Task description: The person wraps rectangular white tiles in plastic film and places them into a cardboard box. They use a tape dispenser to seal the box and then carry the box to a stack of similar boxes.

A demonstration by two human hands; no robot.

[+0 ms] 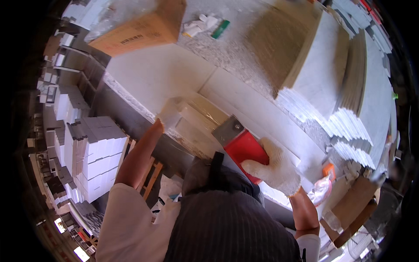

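Holding a red-and-grey box [247, 150] over the pale slab [244, 92] in the gloved right hand [276, 170], closed round its red end. Probably stiff, lightish; best pinched across opposite sides. Can't judge any grip in the left hand [172, 112], too blurry.

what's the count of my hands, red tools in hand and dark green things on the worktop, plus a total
Hands: 2 (left hand, blurred; right hand)
Red tool: 1
Dark green thing: 1
Total: 4
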